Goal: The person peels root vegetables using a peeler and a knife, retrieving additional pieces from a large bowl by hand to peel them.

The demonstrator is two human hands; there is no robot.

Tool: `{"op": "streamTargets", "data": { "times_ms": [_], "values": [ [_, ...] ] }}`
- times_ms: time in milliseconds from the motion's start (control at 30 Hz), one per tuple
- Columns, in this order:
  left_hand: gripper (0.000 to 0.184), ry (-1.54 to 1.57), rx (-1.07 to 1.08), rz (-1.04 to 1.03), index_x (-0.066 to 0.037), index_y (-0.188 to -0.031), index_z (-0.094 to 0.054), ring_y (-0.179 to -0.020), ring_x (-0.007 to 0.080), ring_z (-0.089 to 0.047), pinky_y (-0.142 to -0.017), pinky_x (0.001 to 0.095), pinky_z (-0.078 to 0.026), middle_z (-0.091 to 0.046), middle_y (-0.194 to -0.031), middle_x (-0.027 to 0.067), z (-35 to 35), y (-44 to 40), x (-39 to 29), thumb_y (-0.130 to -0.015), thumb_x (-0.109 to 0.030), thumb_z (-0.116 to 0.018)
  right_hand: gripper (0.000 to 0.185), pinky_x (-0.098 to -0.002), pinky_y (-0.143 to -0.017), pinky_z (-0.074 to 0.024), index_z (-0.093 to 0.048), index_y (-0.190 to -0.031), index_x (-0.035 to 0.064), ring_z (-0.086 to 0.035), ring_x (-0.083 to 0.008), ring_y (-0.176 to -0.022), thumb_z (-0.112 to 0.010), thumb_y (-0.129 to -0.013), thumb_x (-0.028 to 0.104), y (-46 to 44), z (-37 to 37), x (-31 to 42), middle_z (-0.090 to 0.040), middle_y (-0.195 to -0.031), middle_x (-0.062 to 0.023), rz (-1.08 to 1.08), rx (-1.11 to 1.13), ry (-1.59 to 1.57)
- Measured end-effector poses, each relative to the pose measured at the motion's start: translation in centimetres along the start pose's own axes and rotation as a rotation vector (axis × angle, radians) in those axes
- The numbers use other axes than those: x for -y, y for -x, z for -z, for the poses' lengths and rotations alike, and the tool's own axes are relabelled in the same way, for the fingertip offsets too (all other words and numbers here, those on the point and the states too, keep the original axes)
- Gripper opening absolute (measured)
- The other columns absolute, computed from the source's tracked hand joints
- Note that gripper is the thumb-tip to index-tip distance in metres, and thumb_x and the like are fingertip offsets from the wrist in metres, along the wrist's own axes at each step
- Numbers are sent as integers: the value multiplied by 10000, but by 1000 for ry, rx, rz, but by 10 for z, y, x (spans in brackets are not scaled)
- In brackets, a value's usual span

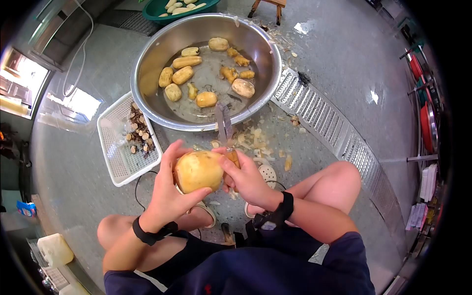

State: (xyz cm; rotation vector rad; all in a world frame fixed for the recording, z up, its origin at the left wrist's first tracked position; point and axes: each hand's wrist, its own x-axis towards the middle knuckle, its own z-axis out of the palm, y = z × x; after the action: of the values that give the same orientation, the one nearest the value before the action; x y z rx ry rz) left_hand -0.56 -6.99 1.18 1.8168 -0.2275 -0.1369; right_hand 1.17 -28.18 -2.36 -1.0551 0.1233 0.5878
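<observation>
A large, pale-yellow root vegetable (198, 171) is held in the left hand (169, 189), above the floor (305, 157) and on the near side of the metal tub (141, 101). The left hand is curved around the vegetable, with the thumb placed along the near side and the fingers spread along the left side. The right hand (246, 179) is closed on the wooden handle of a peeler (224, 123). The metal blade is directed away from the body, and its tip is seen against the near rim of the tub; contact with the rim cannot be determined. The right thumb and fingertips are positioned at the right edge of the vegetable.

Water and several root pieces (187, 62) are contained in the tub, and knobbly pieces (229, 73) are seen mostly in its right half. Dark scraps with pale cut ends (139, 132) are collected along the right side of a white basket (115, 164), just left of the tub. Peelings (255, 142) are scattered on the floor to the right of the vegetable. A metal drain cover (327, 120) is set in the floor at the right of the tub. Pale pieces (181, 7) are held in a green basin (153, 17) beyond the tub.
</observation>
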Motion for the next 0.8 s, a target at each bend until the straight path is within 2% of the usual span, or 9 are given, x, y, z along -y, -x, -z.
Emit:
{"op": "streamTargets", "data": {
  "times_ms": [100, 200, 300, 433, 567, 600, 700, 733, 800],
  "values": [
    [973, 134, -168, -31, -51, -1563, -266, -1241, 267, -599, -1056, 383, -494, -555, -1364, 178, -13, 4, 0, -779, -38, -842, 349, -282, -557, -503, -537, -1323, 36, -465, -68, -599, -586, -1073, 275, -5, -3, -2, -509, -791, 19, -17, -18, -151],
    [856, 482, -363, 122, -28, -1539, -308, -1251, 258, -596, -1071, 387, -483, -544, -1400, 181, -10, -2, -10, -824, 17, -777, 350, -285, -555, -505, -512, -1323, 29, -457, -68, -592, -575, -1078, 270, 1, -10, -1, -492, -784, 13, -45, -33, -180],
    [771, 551, -313, 176, -3, -1505, -362, -1256, 245, -592, -1087, 390, -470, -530, -1435, 179, 0, -5, -6, -838, 45, -747, 350, -289, -549, -511, -496, -1325, 28, -455, -64, -591, -564, -1083, 270, 1, -13, -15, -486, -786, 9, -13, 67, -59],
    [764, 375, -273, 12, 10, -1485, -401, -1309, 250, -550, -1113, 403, -445, -522, -1452, 171, -12, -3, -7, -819, 41, -775, 349, -293, -539, -516, -506, -1322, 37, -458, -62, -584, -550, -1087, 292, -1, -24, -16, -500, -798, 9, 4, -85, -197],
    [839, -78, -187, -249, 21, -1485, -404, -1371, 276, -497, -1142, 412, -413, -431, -1509, 195, -16, 2, 7, -780, -53, -852, 344, -282, -534, -508, -519, -1319, 68, -464, -61, -577, -541, -1089, 323, -4, -24, 0, -539, -832, 9, -29, -134, -255],
    [960, -228, -133, -293, 14, -1542, -331, -1407, 297, -455, -1167, 418, -380, -407, -1513, 205, -11, 1, 8, -760, -97, -877, 342, -276, -533, -503, -522, -1318, 77, -465, -60, -576, -541, -1089, 330, -4, -23, 3, -550, -844, 9, -44, -127, -275],
    [1069, 154, 4, -101, -8, -1606, -215, -1442, 298, -410, -1190, 422, -344, -381, -1545, 194, -15, 2, 0, -780, -162, -876, 331, -259, -522, -476, -537, -1308, 94, -460, -57, -570, -562, -1080, 332, -13, -9, 6, -571, -872, 17, 13, -24, -240],
    [1068, 511, 45, 10, -30, -1640, -114, -1468, 286, -377, -1205, 422, -315, -336, -1593, 177, -18, 1, -6, -853, -193, -818, 328, -255, -521, -469, -542, -1302, 95, -470, -54, -578, -568, -1077, 332, -17, -4, 4, -581, -883, 15, 38, 0, -244],
    [1017, 661, 96, 184, -55, -1645, -112, -1511, 295, -318, -1226, 449, -284, -259, -1651, 162, -12, -3, -17, -903, -289, -766, 322, -247, -519, -455, -551, -1291, 97, -489, -50, -595, -579, -1071, 331, -23, 3, 4, -600, -906, 12, 86, 50, -246]
  ]
}}
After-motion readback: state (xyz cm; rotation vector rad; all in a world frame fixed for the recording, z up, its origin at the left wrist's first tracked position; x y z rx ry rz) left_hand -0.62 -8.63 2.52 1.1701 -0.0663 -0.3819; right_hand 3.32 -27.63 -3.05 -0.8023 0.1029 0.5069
